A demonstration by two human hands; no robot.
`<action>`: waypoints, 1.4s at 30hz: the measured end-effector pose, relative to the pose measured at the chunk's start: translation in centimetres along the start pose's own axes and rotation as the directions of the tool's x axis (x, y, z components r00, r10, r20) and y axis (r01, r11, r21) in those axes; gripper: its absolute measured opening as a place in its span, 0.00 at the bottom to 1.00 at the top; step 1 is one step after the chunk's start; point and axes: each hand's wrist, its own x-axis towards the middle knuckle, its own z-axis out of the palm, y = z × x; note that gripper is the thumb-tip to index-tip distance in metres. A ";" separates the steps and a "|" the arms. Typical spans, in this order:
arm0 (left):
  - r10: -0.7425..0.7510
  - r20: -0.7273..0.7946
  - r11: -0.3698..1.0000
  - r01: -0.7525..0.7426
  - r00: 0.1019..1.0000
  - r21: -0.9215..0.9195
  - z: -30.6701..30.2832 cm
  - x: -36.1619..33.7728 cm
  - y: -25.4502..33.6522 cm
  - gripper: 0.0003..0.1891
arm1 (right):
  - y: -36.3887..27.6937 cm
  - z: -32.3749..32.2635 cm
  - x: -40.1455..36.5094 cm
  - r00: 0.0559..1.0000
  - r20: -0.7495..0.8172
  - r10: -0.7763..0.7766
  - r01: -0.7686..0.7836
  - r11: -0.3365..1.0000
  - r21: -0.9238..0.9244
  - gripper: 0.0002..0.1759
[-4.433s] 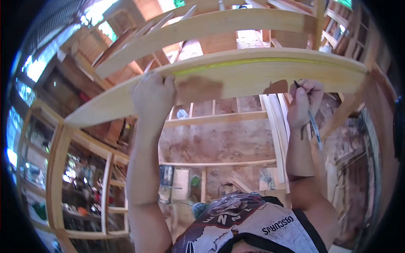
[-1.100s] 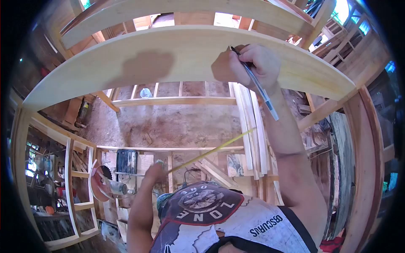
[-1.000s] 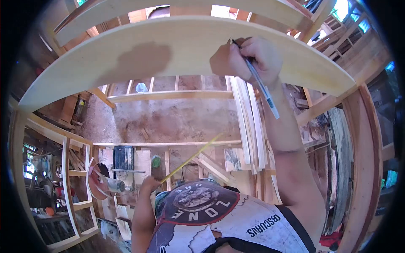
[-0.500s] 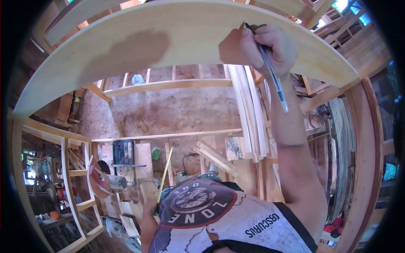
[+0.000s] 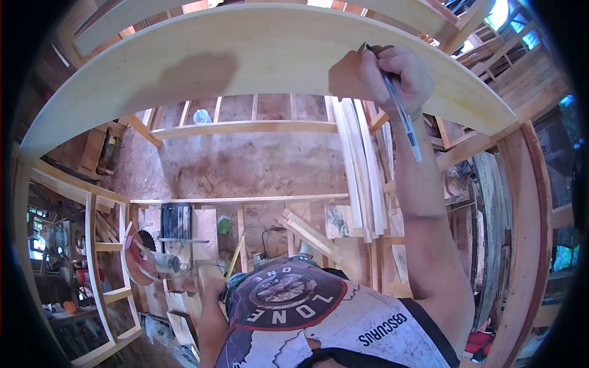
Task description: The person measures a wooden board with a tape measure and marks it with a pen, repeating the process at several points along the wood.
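My right hand (image 5: 402,76) is closed around a clear ballpoint pen (image 5: 400,107). The pen's dark tip is at the face of a wide pale wooden board (image 5: 282,49), and the hand casts a shadow there. Low at my left side, near my shirt, is my left hand (image 5: 213,281), closed and partly hidden. From beside it a yellow tape measure (image 5: 236,256) sticks up with its blade out; its case is out of sight.
A circular saw (image 5: 147,254) with its blade exposed is at the lower left, near a black case (image 5: 177,222). Several long pale planks (image 5: 359,165) lean below the board. Wooden framing (image 5: 245,127) surrounds a dirt floor (image 5: 245,162).
The yellow blade shows shorter, and my left hand is slightly higher and further left. My right hand and the pen tip sit slightly lower and further right in view.
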 end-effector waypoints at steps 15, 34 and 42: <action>0.036 0.068 0.993 -0.028 0.997 -0.118 5.1 1.7 -3.1 0.22 | -5.6 0.2 -1.4 0.905 -0.295 0.308 -0.314 0.949 0.028 0.06; -0.388 -0.418 0.740 0.008 0.822 -0.672 11.9 -8.1 -2.2 0.23 | -0.9 14.4 7.1 0.888 0.374 0.269 -0.208 0.958 -0.197 0.24; -0.426 -0.012 0.369 0.161 0.905 -0.915 28.9 -6.1 -4.0 0.22 | 7.6 8.2 1.8 0.827 0.333 0.454 -0.271 0.839 -0.471 0.25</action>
